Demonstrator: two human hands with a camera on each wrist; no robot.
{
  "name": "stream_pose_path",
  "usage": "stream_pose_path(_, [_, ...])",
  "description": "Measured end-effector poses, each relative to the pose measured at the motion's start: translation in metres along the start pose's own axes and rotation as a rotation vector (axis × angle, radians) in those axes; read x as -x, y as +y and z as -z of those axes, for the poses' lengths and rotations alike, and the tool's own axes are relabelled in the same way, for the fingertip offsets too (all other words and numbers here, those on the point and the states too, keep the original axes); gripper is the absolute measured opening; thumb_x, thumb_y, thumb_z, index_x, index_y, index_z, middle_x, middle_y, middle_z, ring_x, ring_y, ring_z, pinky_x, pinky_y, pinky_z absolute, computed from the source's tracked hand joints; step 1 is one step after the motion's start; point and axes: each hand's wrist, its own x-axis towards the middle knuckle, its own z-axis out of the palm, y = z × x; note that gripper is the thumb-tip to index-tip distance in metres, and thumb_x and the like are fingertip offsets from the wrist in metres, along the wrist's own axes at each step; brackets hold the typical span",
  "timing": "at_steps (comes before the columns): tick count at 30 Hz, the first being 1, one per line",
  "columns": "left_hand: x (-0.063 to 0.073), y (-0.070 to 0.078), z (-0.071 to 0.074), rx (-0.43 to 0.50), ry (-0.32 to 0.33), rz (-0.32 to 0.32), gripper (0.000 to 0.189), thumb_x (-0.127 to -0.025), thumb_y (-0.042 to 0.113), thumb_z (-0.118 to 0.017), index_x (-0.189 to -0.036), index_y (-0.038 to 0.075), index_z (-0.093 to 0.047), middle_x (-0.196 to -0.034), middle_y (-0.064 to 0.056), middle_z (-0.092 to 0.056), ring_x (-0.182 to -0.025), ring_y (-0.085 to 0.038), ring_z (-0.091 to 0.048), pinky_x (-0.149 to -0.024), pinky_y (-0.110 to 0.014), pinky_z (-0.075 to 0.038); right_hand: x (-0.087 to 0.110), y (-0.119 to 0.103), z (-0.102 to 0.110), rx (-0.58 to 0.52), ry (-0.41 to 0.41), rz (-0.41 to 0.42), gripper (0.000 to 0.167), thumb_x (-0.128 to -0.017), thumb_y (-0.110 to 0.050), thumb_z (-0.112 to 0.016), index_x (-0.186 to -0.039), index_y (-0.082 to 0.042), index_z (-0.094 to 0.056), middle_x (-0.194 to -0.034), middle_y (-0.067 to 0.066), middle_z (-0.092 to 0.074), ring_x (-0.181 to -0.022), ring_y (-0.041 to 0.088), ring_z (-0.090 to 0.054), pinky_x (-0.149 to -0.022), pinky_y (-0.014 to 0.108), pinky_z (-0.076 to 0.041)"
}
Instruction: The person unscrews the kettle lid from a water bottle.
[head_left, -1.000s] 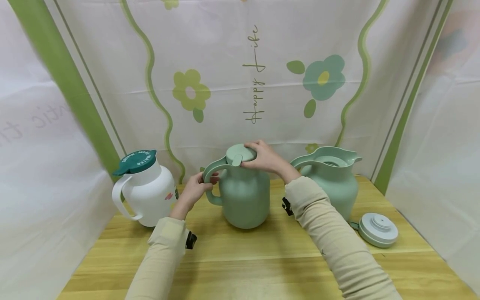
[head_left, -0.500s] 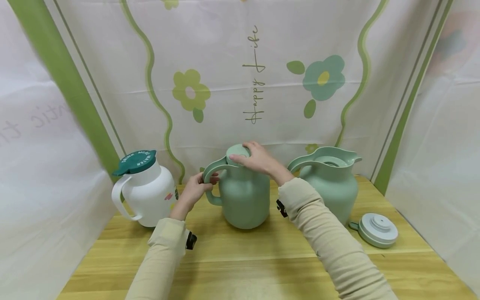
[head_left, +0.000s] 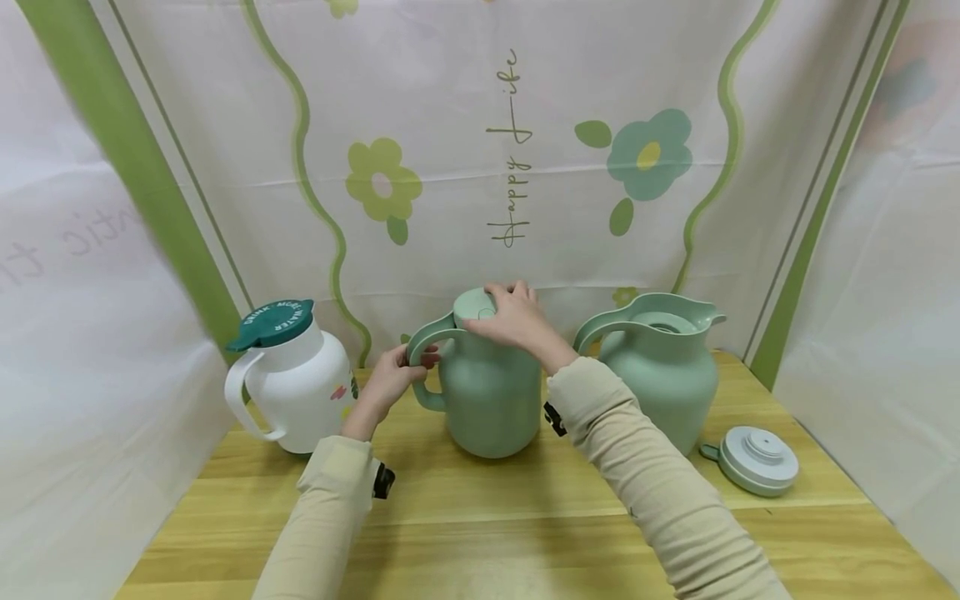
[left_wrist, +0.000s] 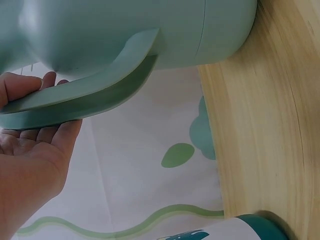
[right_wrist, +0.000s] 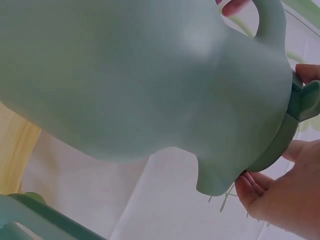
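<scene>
A sage-green thermos jug [head_left: 491, 400] stands upright on the table in the head view. My left hand [head_left: 387, 382] grips its handle [left_wrist: 100, 92], fingers on one side and thumb on the other in the left wrist view. On top sits a round green lid [head_left: 472, 305], which my right hand [head_left: 517, 318] holds by the rim with curled fingers and thumb. The lid's tab [right_wrist: 309, 100] sticks out in the right wrist view; in the head view the hand mostly covers it. The jug's spout [right_wrist: 215, 182] points toward my right fingers.
A white jug [head_left: 300, 400] with a dark green lid [head_left: 276, 322] stands left. To the right is a second green jug [head_left: 663, 383] with its top uncovered. A loose lid [head_left: 757, 461] lies beside it on the wooden table [head_left: 465, 533]. Behind hangs a printed curtain [head_left: 450, 100].
My right hand has shifted its hold on the lid, its thumb moving left and across the tab, and the right forearm has swung slightly left. The left hand stays on the handle.
</scene>
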Motion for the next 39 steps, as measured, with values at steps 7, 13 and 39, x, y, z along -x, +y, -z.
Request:
stream_pose_path(7, [0.003, 0.003, 0.0, -0.024, 0.002, -0.048, 0.044, -0.085, 0.003, -0.05, -0.128, 0.004, -0.057, -0.129, -0.017, -0.061, -0.121, -0.032, -0.056, -0.104, -0.05, -0.042, -0.001, -0.002, 0.001, 0.048, -0.055, 0.034, 0.078, -0.083, -0.039, -0.056, -0.15, -0.01, -0.029, -0.15, 0.022, -0.029, -0.131, 0.035, -0.033, -0.1, 0.05, -0.04])
stream_pose_path(13, [0.001, 0.001, 0.0, -0.009, -0.006, -0.016, 0.046, -0.088, 0.001, -0.048, -0.133, 0.001, -0.052, -0.134, -0.02, -0.057, -0.126, -0.035, -0.052, -0.108, -0.051, -0.039, -0.003, -0.001, -0.005, 0.021, -0.018, 0.039, 0.083, -0.083, -0.055, -0.061, -0.148, -0.012, -0.032, -0.145, 0.019, -0.035, -0.128, 0.034, -0.037, -0.101, 0.05, -0.041])
stream_pose_path(39, [0.0, 0.002, -0.001, -0.008, 0.005, -0.002, 0.045, -0.086, 0.0, -0.049, -0.131, 0.004, -0.055, -0.134, -0.018, -0.057, -0.126, -0.033, -0.053, -0.11, -0.052, -0.037, -0.007, 0.0, -0.005, 0.107, 0.058, 0.002, 0.082, -0.078, -0.05, -0.061, -0.145, -0.008, -0.039, -0.13, 0.019, -0.048, -0.119, 0.033, -0.043, -0.101, 0.046, -0.036])
